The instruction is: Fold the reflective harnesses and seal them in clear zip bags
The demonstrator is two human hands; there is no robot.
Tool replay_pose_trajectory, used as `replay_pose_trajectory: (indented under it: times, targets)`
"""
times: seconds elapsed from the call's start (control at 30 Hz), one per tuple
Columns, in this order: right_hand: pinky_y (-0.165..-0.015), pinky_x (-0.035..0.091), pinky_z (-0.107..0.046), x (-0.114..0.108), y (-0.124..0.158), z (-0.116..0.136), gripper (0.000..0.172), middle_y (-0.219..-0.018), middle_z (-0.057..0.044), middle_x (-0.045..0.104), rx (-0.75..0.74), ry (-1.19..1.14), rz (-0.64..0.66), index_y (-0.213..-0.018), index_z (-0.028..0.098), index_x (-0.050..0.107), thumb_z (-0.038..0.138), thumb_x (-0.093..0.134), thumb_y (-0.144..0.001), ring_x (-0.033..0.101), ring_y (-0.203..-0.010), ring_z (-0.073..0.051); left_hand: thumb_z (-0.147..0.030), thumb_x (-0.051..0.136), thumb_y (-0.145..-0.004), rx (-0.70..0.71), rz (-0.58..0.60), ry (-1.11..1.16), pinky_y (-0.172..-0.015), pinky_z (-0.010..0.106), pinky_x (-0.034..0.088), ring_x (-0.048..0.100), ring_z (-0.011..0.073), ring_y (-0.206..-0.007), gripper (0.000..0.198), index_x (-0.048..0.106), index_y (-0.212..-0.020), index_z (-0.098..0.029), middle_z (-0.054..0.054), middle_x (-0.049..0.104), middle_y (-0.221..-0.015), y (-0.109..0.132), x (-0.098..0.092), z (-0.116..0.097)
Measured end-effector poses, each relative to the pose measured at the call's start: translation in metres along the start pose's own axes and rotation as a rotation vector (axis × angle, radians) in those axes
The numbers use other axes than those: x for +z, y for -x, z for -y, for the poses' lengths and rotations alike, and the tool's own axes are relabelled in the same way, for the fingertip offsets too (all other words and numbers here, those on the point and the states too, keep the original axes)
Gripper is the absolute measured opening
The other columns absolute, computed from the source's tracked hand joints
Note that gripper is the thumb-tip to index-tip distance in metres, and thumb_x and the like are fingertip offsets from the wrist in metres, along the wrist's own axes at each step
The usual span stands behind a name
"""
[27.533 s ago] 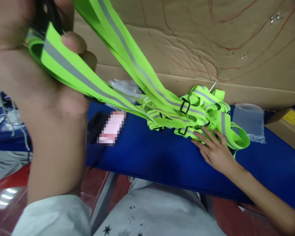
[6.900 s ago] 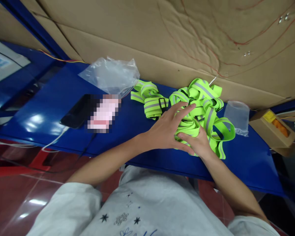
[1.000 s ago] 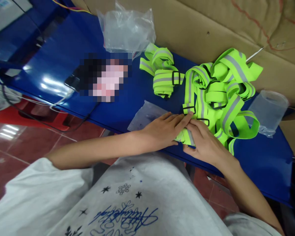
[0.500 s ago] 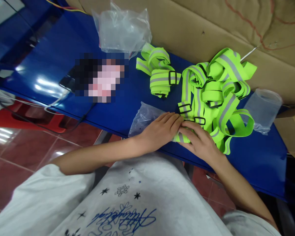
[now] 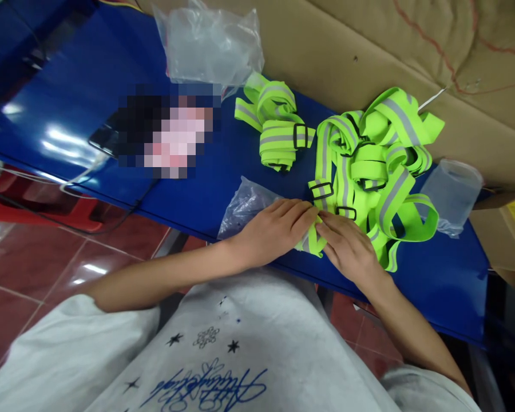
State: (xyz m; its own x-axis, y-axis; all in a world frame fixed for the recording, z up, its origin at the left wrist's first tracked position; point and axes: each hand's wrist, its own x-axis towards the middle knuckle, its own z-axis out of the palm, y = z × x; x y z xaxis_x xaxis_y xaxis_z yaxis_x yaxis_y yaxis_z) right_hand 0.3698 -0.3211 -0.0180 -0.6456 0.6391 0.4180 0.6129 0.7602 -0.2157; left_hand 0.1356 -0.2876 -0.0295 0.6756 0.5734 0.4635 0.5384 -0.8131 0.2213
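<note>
My left hand (image 5: 278,229) is closed over a neon green reflective strap (image 5: 312,243) near the table's front edge. My right hand (image 5: 347,243) grips the same strap from the other side, its fingertips meeting those of the left. Much of the strap is hidden under the fingers. Beyond my right hand lies a tangled heap of similar straps (image 5: 371,163) with grey stripes and black buckles. A rolled strap (image 5: 278,143) with a black slider rests apart from the heap. A clear plastic bag (image 5: 246,203) lies partly beneath my left hand.
The blue table (image 5: 227,154) runs along a large cardboard box (image 5: 347,51). Other clear bags lie at the back (image 5: 210,48) and at the right (image 5: 452,191). A dark device with a cable (image 5: 105,137) sits on the left, beside a pixelated patch. Below is a red stool (image 5: 38,209).
My fingers have shifted on the strap, and its loose end now sticks out differently below them. The whole view has drifted slightly; the heap has not visibly changed.
</note>
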Motion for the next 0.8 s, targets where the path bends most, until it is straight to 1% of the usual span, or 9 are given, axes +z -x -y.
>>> replay_pose_trajectory:
  times: [0.17,0.27,0.37,0.43,0.5,0.57,0.67,0.73,0.8]
  targets:
    - [-0.111,0.06,-0.042,-0.004,-0.004,0.011,0.05,-0.132,-0.016,0.069,-0.054,0.045,-0.012,-0.142,0.015,0.058,0.004,0.066,-0.093,0.065,-0.133,-0.027,-0.015,0.056,-0.102,0.053,-0.039,0.028,-0.097,0.037,0.062,0.073,0.024,-0.114,0.03,0.059,-0.131,-0.008,0.014,0.074,-0.125,0.008,-0.014,0.013]
    - [-0.112,0.06,-0.037,-0.003,-0.003,0.017,0.048,-0.128,-0.011,0.072,-0.081,-0.004,-0.031,-0.136,0.019,0.065,0.004,0.069,-0.091,0.067,-0.13,-0.024,-0.017,0.055,-0.102,0.067,-0.01,0.059,-0.097,0.036,0.062,0.073,0.0225,-0.111,0.029,0.059,-0.13,-0.011,0.012,0.075,-0.124,0.016,-0.022,0.017]
    - [-0.105,0.064,-0.033,-0.001,-0.004,0.023,0.037,-0.11,-0.003,0.076,-0.009,-0.066,-0.06,-0.122,0.027,0.072,0.005,0.067,-0.093,0.072,-0.118,-0.02,-0.013,0.054,-0.101,0.066,-0.001,0.08,-0.095,0.038,0.062,0.073,0.0231,-0.109,0.028,0.06,-0.128,-0.009,0.013,0.075,-0.122,0.014,-0.024,0.01]
    - [-0.102,0.065,-0.034,-0.002,-0.007,0.026,0.029,-0.104,-0.004,0.076,-0.035,-0.037,-0.075,-0.114,0.024,0.074,0.004,0.065,-0.094,0.073,-0.112,-0.021,-0.011,0.054,-0.1,0.09,-0.004,0.094,-0.095,0.039,0.062,0.073,0.0237,-0.109,0.027,0.06,-0.127,-0.007,0.014,0.075,-0.121,0.008,-0.024,0.004]
    - [-0.101,0.064,-0.035,-0.005,-0.01,0.027,0.024,-0.104,-0.007,0.076,-0.095,-0.009,-0.099,-0.109,0.018,0.073,0.003,0.063,-0.094,0.073,-0.108,-0.022,-0.01,0.053,-0.101,0.135,0.0,0.103,-0.095,0.039,0.061,0.073,0.0234,-0.107,0.027,0.059,-0.127,-0.006,0.015,0.076,-0.119,-0.001,-0.024,-0.002]
    - [-0.101,0.063,-0.036,-0.007,-0.012,0.027,0.025,-0.108,-0.008,0.076,-0.081,-0.063,-0.109,-0.11,0.017,0.071,0.001,0.059,-0.094,0.072,-0.11,-0.022,-0.012,0.052,-0.101,0.156,0.003,0.096,-0.092,0.038,0.061,0.073,0.0231,-0.104,0.027,0.059,-0.127,-0.005,0.014,0.076,-0.116,-0.008,-0.025,-0.005]
    - [-0.099,0.061,-0.035,-0.006,-0.012,0.023,0.036,-0.112,-0.007,0.075,-0.008,-0.235,-0.035,-0.114,0.019,0.07,-0.002,0.048,-0.094,0.071,-0.112,-0.02,-0.015,0.051,-0.102,0.152,0.017,0.053,-0.083,0.037,0.06,0.074,0.0228,-0.098,0.025,0.061,-0.123,-0.005,0.013,0.077,-0.11,-0.015,-0.027,-0.008]
    - [-0.084,0.061,-0.033,-0.004,-0.009,0.021,0.036,-0.098,-0.007,0.075,-0.009,-0.303,0.084,-0.101,0.018,0.07,-0.002,0.043,-0.091,0.071,-0.095,-0.02,-0.016,0.051,-0.103,0.199,0.066,0.008,-0.078,0.036,0.058,0.073,0.0218,-0.091,0.024,0.063,-0.121,-0.006,0.011,0.077,-0.101,-0.018,-0.028,-0.012]
    - [-0.066,0.054,-0.032,-0.003,-0.006,0.019,0.029,-0.077,-0.007,0.069,-0.018,-0.3,0.24,-0.083,0.017,0.068,0.002,0.044,-0.087,0.062,-0.072,-0.019,-0.014,0.05,-0.102,0.274,0.152,-0.047,-0.073,0.035,0.055,0.071,0.0209,-0.081,0.026,0.065,-0.121,-0.006,0.009,0.075,-0.092,-0.02,-0.029,-0.017]
